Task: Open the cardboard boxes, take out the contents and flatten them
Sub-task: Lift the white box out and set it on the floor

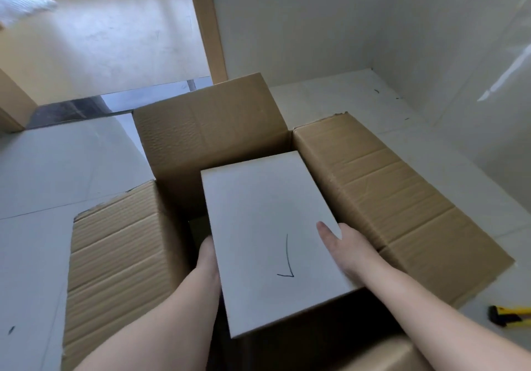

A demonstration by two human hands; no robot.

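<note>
Pale floor tiles (43, 175) run under you, up to a white wall and a wooden door frame (208, 25) ahead.

From your head camera, the large cardboard box (212, 129) sits open on the floor right below you, its flaps spread out left, right and away. It is brown corrugated board, ribbed and creased, with a ragged edge on the right flap (402, 198).

Inside its opening you hold a smaller white box (267, 227). It is a smooth, matte, rectangular block with a black pen tick drawn near its close end. Its long axis runs from you away and slightly left, and its top face tilts, the near end towards you.

Your left hand (207, 258) presses against the white box's left side; its fingers go down behind the edge, so you cannot tell how they curl. Your right hand (347, 250) takes the right edge, thumb lying flat on the top face and the fingers hidden round the side, a narrow grip on the box.

At your right, a yellow and black utility knife (508, 314) lies on the floor, just beside the right flap's near corner.
</note>
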